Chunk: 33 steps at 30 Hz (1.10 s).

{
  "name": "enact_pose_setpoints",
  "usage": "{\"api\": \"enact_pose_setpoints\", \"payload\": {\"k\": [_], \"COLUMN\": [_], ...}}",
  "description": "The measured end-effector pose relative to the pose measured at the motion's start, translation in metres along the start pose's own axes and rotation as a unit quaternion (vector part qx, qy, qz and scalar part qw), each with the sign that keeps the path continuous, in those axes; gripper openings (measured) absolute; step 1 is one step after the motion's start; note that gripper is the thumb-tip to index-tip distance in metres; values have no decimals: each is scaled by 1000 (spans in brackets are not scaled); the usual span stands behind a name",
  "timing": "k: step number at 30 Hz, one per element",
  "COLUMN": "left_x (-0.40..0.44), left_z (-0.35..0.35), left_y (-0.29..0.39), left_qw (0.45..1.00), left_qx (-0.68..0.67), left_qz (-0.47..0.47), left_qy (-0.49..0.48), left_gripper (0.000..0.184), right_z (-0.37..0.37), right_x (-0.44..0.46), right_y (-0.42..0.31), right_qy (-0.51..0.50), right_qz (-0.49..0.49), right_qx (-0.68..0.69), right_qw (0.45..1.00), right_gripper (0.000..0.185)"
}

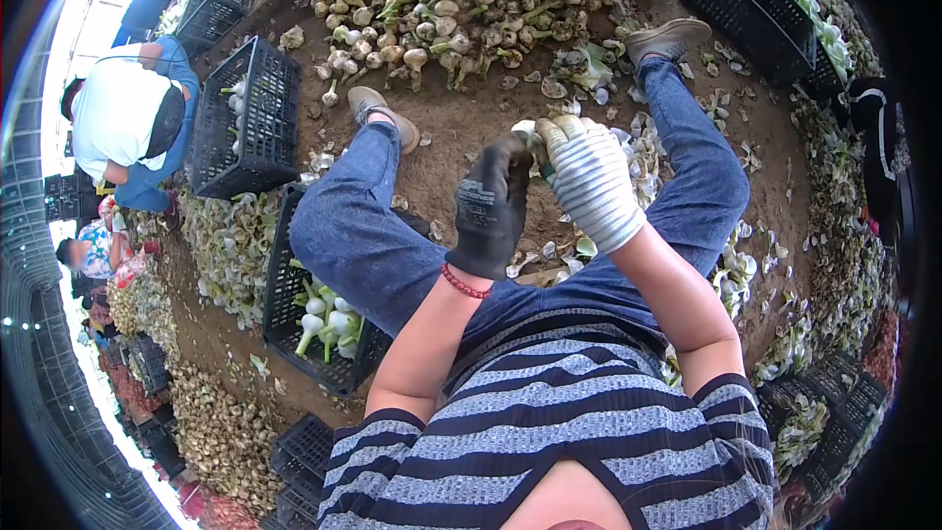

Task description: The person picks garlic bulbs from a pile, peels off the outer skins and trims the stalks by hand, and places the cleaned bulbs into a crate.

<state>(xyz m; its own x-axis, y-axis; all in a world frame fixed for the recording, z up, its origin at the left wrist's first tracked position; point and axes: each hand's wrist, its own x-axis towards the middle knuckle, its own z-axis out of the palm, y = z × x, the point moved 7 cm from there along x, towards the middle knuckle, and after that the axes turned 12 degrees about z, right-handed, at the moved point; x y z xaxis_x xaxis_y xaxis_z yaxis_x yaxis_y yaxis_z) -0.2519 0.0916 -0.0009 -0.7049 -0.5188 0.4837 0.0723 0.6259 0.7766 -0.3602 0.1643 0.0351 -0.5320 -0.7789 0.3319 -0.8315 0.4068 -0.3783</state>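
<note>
My left hand [488, 204], in a black glove, is closed with its fingertips bent round a small pale garlic bulb [526, 127]. My right hand [594, 180], in a white striped glove, is closed against the same bulb from the other side. Both hands meet in front of me, between my knees. Fingers cover most of the bulb; a bit of green shows beside the right glove. A large pile of unpeeled, soil-stained garlic bulbs [446, 10] lies beyond my feet. By my left thigh, clean white bulbs with green stems [329, 319] lie in a black crate [278, 285].
Another black crate [285, 128] stands tilted at the left, near a bending person [123, 113] in a white top. Black crates [756, 15] stand at the far right. Peeled skins [643, 162] litter the soil around my legs. More people sit further left.
</note>
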Motion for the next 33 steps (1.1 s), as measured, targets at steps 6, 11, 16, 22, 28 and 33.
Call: {"api": "enact_pose_setpoints", "payload": {"k": [6,11,16,22,28,33], "left_x": [-15,-17,-11,18,55,2], "left_z": [-11,-23,-15,-118,-298,-342], "left_y": [-30,-32,-37,-36,-106,-118], "left_qw": [995,965,845,907,914,903], "left_qx": [-73,-239,-500,-299,-119,-85], "left_qz": [57,-13,-93,-179,-148,-209], "left_qy": [49,105,166,236,358,365], "left_gripper": [20,20,19,20,25,28], "right_z": [19,71,27,80,146,222], "right_x": [14,-8,16,-8,-21,-54], "right_y": [47,99,19,22,87,136], "right_qy": [65,-250,-205,-515,-431,-438], "right_qz": [43,157,83,202,293,216], "right_qx": [114,27,351,271,298,221], "right_qw": [990,955,910,788,800,844], "right_gripper": [11,25,39,24,27,28]}}
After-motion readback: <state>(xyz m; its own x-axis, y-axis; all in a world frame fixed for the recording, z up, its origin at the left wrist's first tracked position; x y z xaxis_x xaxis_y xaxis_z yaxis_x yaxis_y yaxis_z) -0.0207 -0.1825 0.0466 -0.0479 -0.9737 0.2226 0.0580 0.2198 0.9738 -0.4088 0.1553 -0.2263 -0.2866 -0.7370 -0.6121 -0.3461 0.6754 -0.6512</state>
